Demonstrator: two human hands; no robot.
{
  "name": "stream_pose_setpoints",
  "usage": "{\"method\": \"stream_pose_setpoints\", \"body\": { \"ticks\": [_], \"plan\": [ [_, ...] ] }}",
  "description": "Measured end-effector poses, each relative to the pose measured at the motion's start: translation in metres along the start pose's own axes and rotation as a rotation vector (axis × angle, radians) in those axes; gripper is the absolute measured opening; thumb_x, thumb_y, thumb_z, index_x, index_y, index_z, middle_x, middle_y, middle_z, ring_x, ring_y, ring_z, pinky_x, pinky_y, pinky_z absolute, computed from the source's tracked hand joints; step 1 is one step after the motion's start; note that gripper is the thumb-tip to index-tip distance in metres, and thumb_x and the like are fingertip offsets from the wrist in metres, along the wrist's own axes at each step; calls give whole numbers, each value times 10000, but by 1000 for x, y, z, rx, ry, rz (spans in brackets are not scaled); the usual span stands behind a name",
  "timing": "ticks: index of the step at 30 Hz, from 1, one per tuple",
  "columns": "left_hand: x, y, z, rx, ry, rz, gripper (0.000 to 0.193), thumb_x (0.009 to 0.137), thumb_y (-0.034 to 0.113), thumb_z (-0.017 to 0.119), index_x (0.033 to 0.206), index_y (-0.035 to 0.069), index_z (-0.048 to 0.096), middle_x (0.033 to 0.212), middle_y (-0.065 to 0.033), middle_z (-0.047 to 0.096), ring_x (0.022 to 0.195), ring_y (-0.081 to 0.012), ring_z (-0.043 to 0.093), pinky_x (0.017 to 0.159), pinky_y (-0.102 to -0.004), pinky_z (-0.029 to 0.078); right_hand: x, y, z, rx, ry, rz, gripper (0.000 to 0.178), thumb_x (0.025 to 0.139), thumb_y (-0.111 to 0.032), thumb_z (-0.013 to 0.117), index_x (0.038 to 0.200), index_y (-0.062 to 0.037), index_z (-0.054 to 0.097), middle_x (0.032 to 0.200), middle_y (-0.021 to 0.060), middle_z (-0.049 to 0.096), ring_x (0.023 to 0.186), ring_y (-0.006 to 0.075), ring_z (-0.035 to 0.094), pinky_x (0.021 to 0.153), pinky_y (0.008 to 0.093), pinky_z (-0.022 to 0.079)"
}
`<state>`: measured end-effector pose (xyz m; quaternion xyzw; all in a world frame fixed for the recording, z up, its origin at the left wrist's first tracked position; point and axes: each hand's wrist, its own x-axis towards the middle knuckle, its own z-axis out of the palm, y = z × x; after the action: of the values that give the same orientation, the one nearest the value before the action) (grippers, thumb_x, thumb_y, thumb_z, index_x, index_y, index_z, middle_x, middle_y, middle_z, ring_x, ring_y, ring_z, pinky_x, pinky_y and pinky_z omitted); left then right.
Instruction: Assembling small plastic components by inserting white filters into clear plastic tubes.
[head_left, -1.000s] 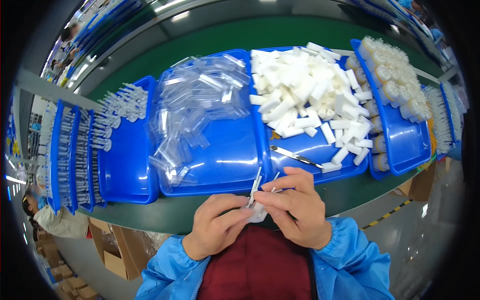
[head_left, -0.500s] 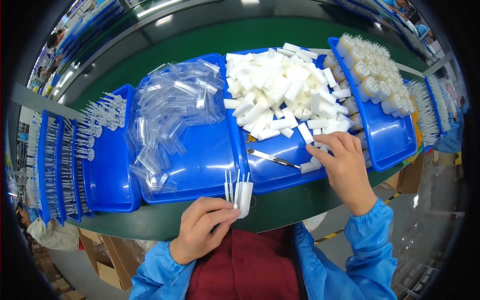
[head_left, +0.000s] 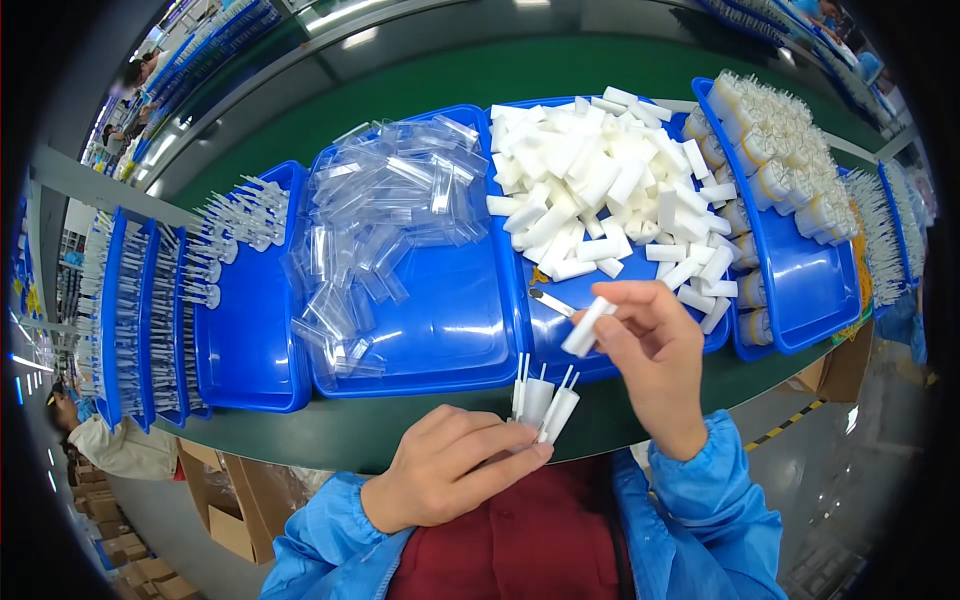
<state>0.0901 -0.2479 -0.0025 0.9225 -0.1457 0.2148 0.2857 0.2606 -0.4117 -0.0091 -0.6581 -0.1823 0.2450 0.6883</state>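
Note:
In my left hand, near the table's front edge, is a small part with thin white prongs pointing up. White foam sleeves surround some of the prongs; my fingers hide its base. My right hand pinches one loose white foam piece between thumb and fingers, up and to the right of the prongs and apart from them. Behind it, a big heap of similar white foam pieces fills the back of a blue tray. A thin metal tool lies in that tray, partly hidden by the held piece.
Clear plastic sleeves lie in the middle blue tray. Further left, a blue tray holds white pronged parts, with stacked trays of them beside it. At right, a raised tray carries bundled pale parts.
My right hand has lifted a foam piece from the tray and brought it left toward my left hand. My left hand has turned the pronged part slightly. The view has shifted.

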Motion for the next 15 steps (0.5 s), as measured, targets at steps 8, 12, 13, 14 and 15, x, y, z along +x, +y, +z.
{"method": "stream_pose_setpoints", "body": {
  "ticks": [8, 12, 13, 14, 15],
  "plan": [
    [-4, -3, 3, 58, 49, -46, 377, 678, 43, 735, 1046, 125, 765, 1080, -11, 707, 815, -180, 621, 642, -294, 464, -10, -1, 4, -211, -108, -147, 176, 926, -59, 686, 1095, -40, 727, 1015, 76, 692, 882, 151, 665, 785, 276, 516],
    [-7, -4, 5, 73, 81, -70, 378, 650, 31, 748, 1011, 139, 781, 1064, -5, 712, 803, -185, 617, 638, -298, 461, -12, -6, 7, -267, -94, -124, 209, 898, -44, 702, 1103, -61, 738, 1042, 76, 681, 927, 172, 642, 820, 313, 496],
    [-6, -5, 4, 80, 79, -66, 380, 651, 22, 759, 1013, 135, 774, 1057, -19, 710, 807, -194, 620, 644, -302, 469, -12, -6, 8, -341, -125, -202, 218, 887, -40, 709, 1101, -67, 742, 1040, 75, 681, 941, 180, 636, 834, 323, 485],
    [-4, -5, 2, 87, 76, -61, 382, 651, 13, 770, 1014, 132, 766, 1050, -32, 707, 811, -203, 623, 649, -306, 476, -13, -6, 8, -415, -156, -280, 228, 876, -36, 717, 1099, -73, 746, 1037, 73, 681, 954, 189, 629, 848, 333, 474],
    [-3, -5, 0, 92, 73, -58, 386, 651, 4, 781, 1016, 129, 759, 1043, -45, 705, 814, -213, 627, 655, -310, 484, -14, -7, 10, -449, -166, -331, 232, 865, -40, 725, 1092, -79, 750, 1035, 71, 682, 962, 199, 625, 866, 339, 459]
  ]
}}
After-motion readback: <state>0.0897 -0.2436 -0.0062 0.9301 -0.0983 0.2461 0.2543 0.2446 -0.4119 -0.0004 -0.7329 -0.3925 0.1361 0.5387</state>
